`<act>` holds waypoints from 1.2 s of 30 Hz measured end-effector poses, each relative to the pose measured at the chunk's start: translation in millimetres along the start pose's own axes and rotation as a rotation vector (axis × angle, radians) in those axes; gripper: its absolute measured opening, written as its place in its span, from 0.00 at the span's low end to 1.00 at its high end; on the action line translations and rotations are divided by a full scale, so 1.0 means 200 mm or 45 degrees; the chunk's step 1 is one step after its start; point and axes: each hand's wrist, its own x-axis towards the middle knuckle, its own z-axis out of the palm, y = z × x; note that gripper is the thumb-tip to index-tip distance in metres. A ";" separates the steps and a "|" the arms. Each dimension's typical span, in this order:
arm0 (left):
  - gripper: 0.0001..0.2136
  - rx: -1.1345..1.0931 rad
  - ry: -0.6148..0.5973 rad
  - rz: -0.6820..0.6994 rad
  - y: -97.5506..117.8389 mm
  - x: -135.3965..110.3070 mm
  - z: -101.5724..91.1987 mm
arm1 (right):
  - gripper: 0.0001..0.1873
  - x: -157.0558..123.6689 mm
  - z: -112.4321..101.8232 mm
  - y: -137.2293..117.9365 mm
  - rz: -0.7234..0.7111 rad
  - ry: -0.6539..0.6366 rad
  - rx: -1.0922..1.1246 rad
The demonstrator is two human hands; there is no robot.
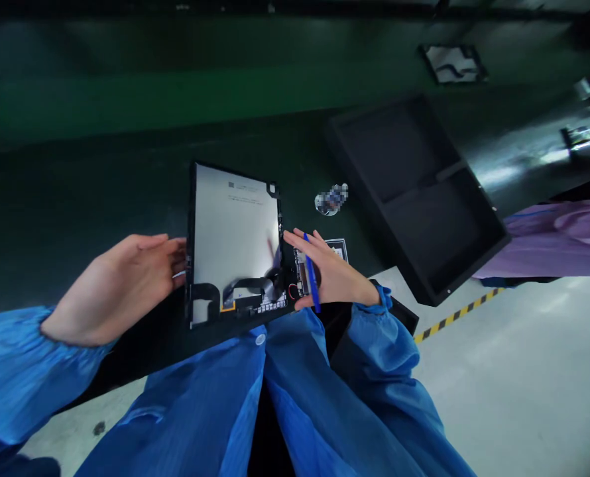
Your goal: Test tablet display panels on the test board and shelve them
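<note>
The open tablet (235, 232) lies flat on the table, close to the edge nearest you. Its big, shiny silver panel faces up, and a thin black frame runs around it. Near the bottom are a flat black ribbon cable (248, 289) and a small circuit board (297, 281) with a little red wire on it.

The table (91, 199) is dark green and a bit shiny. To the right of the tablet sits a wide black tray (414, 192) with two big pockets. A small blurry thing (331, 200) lies between the tablet and the tray, and a small card (337, 248) sits just past your right hand. Below the table is a pale gray floor (514, 391) with a yellow and black stripe (457, 317). Off to the right, past the tray, you can see another person's purple coat (548, 232).

Your left hand (120, 285) is at the tablet's left side. Its fingers (176, 248) touch the edge, but you can't tell if they grip it. Your right hand (327, 271) is at the right side, with its fingers spread. It is holding a thin blue pry tool (312, 275).
</note>
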 end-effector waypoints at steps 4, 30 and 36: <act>0.21 -0.711 -0.106 -0.091 0.23 0.04 0.13 | 0.51 -0.02 -0.11 -0.12 0.073 0.372 0.455; 0.24 -1.423 0.597 -0.998 -0.09 0.05 0.17 | 0.09 -0.08 0.10 0.00 0.269 1.256 0.013; 0.19 -1.058 0.746 -0.986 -0.09 0.07 0.16 | 0.08 -0.18 0.11 0.18 0.103 1.036 -0.449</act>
